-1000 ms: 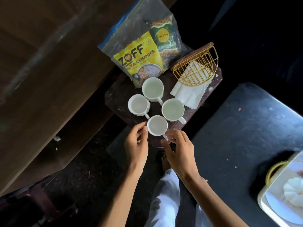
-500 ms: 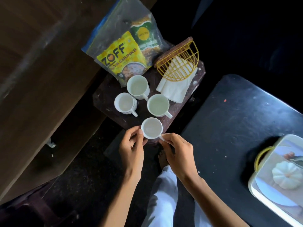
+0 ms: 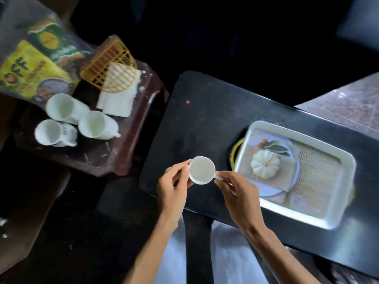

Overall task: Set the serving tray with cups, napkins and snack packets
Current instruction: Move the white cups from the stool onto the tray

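Both hands hold one white cup point(image 3: 202, 170) above the near edge of the black table point(image 3: 205, 124). My left hand point(image 3: 173, 188) grips its left side with thumb and fingers. My right hand point(image 3: 238, 193) pinches its handle. The white serving tray point(image 3: 336, 203), printed with a pumpkin picture, lies on the black table to the right of the cup. Three more white cups point(image 3: 96, 125) stand on a dark red stool point(image 3: 123, 148) at the left. White napkins point(image 3: 119, 99) lie there under a yellow wire holder point(image 3: 108, 67). Snack packets point(image 3: 30, 64) in a clear bag lean behind the cups.
A brown wooden surface point(image 3: 12, 181) lies at the far left beside the stool. A stone-coloured slab point(image 3: 348, 103) shows at the upper right past the black table. My white-clad legs point(image 3: 225, 253) are below the table edge.
The cup has been lifted off the stool and carried right, over the black table toward the tray. The view has swung right, bringing the whole tray into sight.
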`<act>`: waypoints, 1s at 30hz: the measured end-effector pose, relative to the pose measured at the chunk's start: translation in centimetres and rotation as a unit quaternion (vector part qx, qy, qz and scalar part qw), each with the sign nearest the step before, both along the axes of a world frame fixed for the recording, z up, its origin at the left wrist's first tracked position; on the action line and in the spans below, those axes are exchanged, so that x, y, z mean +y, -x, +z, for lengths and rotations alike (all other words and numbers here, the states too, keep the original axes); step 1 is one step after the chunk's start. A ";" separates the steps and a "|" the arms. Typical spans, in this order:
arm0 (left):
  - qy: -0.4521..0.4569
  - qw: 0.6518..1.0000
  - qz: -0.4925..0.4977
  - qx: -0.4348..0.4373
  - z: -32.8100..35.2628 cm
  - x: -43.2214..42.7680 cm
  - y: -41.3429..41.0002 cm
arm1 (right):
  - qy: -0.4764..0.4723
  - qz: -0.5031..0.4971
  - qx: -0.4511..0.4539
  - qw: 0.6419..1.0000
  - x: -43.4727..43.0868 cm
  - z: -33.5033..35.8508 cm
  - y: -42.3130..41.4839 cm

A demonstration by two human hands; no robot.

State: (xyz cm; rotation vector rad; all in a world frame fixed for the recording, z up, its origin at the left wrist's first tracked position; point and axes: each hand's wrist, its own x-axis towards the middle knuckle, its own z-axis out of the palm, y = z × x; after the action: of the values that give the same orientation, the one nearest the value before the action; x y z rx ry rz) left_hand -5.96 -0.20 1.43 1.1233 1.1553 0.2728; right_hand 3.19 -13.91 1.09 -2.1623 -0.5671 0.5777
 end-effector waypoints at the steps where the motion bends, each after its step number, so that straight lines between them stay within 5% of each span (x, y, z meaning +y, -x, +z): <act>1: 0.001 1.000 -0.015 0.001 -0.3 -1.4 -1.0 | 0.005 -0.015 0.002 1.000 -1.5 -0.1 -0.5; 11: -0.020 0.991 -0.103 0.084 -4.2 -11.0 -7.1 | 0.010 -0.114 0.018 0.993 -11.2 -3.7 -4.7; 30: -0.055 0.975 -0.136 0.168 -5.6 -12.9 -8.0 | 0.021 -0.086 0.078 0.993 -13.2 -6.0 -5.3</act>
State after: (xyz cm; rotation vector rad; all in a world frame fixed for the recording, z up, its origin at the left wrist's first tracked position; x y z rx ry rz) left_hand 2.01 -13.05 -4.14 1.4491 1.2736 -0.0709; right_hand 8.46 -27.16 -4.90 -2.1559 -0.2832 0.6599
